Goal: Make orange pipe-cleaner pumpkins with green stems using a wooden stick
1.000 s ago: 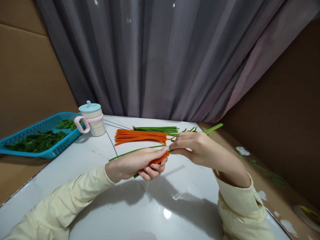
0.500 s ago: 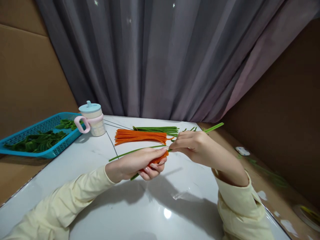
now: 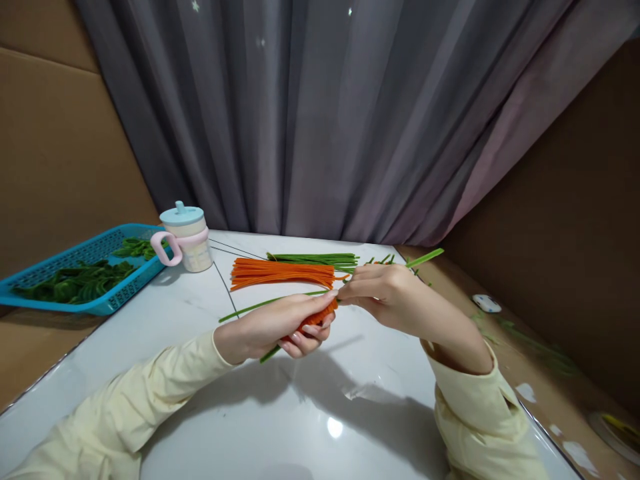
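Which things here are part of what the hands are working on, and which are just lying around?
In the work:
left hand closed on the orange coil
right hand pinching the green stem
orange stems and green stems, laid by on the table

Lying about:
lidded cup
blue basket of green pieces
white item off the table's right edge

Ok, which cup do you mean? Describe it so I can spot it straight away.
Start at the white table and go to its far left corner, where the blue basket of green pieces sits. The cup stands just right of that basket, left of the orange stems. It alone has a pale blue lid and pink handle.
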A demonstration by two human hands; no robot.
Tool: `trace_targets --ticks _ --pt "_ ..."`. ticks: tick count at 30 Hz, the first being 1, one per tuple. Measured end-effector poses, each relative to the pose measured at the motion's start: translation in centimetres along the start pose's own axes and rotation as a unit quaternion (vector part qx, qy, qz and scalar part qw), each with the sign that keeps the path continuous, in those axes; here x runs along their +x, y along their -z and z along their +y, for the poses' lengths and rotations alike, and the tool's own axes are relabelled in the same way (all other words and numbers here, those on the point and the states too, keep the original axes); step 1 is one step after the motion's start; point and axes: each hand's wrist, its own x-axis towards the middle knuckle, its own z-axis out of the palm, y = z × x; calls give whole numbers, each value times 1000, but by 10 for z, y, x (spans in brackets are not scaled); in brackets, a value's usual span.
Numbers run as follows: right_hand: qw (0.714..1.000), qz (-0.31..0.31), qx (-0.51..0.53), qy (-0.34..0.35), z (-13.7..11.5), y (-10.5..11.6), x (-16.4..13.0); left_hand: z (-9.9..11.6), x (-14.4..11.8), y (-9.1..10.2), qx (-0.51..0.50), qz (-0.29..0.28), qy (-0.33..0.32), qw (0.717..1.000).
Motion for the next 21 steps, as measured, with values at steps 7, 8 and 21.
trace_targets --ticks 7,8,21 --pt "1000 -8 8 8 1 -4 2 -1 1 0 9 15 -14 1000" --pt "1000 -8 9 9 1 -4 2 -1 1 0 9 15 -15 1000" --pt "999 -15 -10 -39 1 4 -2 0 3 1 21 18 -16 1000"
